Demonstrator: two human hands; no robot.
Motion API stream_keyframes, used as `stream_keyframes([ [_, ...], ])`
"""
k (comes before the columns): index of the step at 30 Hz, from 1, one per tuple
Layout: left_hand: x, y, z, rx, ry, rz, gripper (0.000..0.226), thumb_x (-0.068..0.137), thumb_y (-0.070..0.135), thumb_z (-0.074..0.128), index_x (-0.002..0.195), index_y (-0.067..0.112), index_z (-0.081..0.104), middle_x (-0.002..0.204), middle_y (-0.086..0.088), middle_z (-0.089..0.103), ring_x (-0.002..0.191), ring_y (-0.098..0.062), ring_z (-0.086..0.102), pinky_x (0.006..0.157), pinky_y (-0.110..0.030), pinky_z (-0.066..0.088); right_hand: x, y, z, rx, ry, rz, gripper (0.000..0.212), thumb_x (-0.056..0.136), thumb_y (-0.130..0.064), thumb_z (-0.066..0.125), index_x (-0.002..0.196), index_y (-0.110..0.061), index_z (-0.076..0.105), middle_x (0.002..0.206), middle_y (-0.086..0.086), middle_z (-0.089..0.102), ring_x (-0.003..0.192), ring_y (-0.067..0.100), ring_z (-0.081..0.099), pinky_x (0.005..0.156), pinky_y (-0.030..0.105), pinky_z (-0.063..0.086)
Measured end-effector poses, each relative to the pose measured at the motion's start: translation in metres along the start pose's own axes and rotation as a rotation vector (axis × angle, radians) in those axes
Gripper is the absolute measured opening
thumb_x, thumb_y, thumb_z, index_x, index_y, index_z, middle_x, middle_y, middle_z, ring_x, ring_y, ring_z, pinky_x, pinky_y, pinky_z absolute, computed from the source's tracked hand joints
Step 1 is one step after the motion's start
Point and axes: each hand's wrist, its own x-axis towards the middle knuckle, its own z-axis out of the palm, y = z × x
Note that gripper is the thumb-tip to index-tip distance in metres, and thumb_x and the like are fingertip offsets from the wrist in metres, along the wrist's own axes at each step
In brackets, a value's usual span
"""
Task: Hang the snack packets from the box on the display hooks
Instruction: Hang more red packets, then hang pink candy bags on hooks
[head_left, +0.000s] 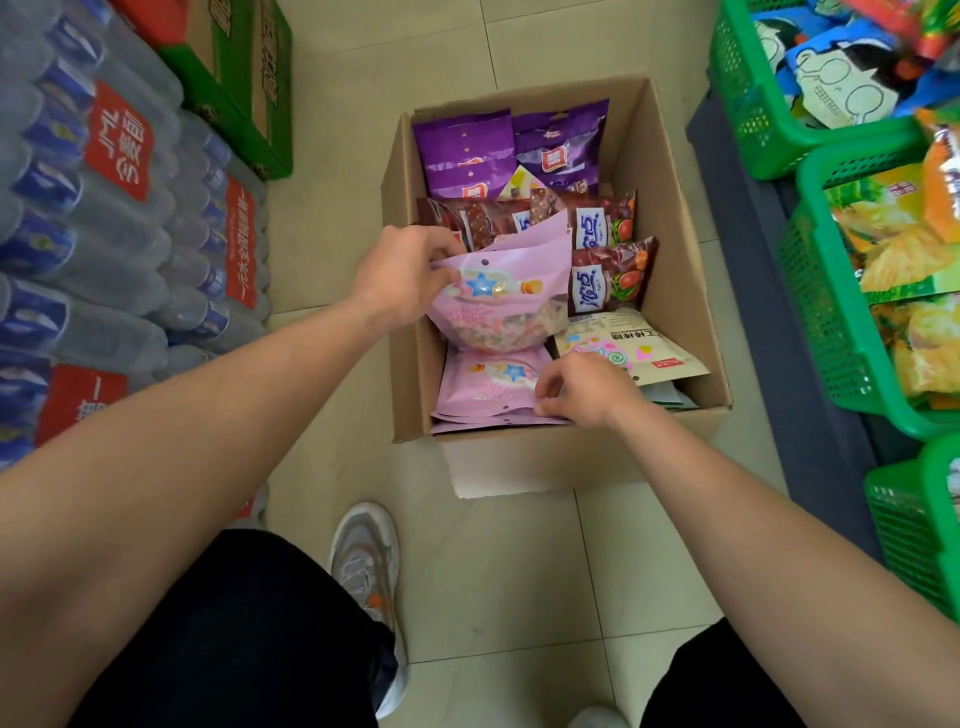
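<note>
An open cardboard box (675, 249) stands on the tiled floor, filled with snack packets. My left hand (402, 270) grips a small bunch of pink packets (509, 296) by their top left corner, raised over the box. My right hand (587, 387) rests with curled fingers on a stack of pink packets (483, 387) lying at the box's near end, pinching their edge. Purple packets (467, 156) lie at the far end, brown packets (613, 270) in the middle, and a cream packet (644, 345) at the near right. No display hooks are in view.
Shrink-wrapped packs of bottled water (104, 234) are stacked at the left, with green cartons (244, 78) behind them. Green plastic baskets (821, 291) full of crisp bags line the right side. My shoes (366, 566) stand on the floor just before the box.
</note>
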Motion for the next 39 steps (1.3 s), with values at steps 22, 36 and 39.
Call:
stream_keyframes([
  [22, 0.021, 0.002, -0.009, -0.243, -0.130, 0.092, 0.036, 0.086, 0.024, 0.056, 0.117, 0.041, 0.065, 0.117, 0.015, 0.068, 0.112, -0.005, 0.061, 0.096, -0.039, 0.051, -0.008, -0.010, -0.087, -0.064, 0.566, 0.051, 0.007, 0.102, -0.034, 0.045, 0.099, -0.029, 0.050, 0.088, 0.000, 0.069, 0.080, 0.031, 0.063, 0.062, 0.035, 0.040],
  [36, 0.021, 0.005, 0.020, -0.029, -0.104, 0.126, 0.035, 0.085, 0.032, 0.069, 0.120, 0.032, 0.066, 0.117, 0.006, 0.070, 0.108, -0.014, 0.063, 0.089, -0.033, 0.052, 0.045, -0.047, -0.079, -0.045, 0.689, 0.062, 0.014, 0.101, -0.031, 0.050, 0.109, -0.021, 0.055, 0.091, 0.004, 0.071, 0.084, 0.031, 0.067, 0.062, 0.034, 0.043],
  [39, 0.024, 0.006, 0.023, 0.051, -0.049, 0.101, 0.031, 0.084, 0.028, 0.070, 0.115, 0.034, 0.069, 0.107, 0.002, 0.073, 0.099, -0.020, 0.065, 0.084, -0.035, 0.052, 0.040, -0.045, -0.079, -0.006, 0.674, 0.045, 0.012, 0.100, -0.032, 0.052, 0.106, -0.022, 0.055, 0.092, 0.002, 0.069, 0.085, 0.029, 0.064, 0.060, 0.033, 0.038],
])
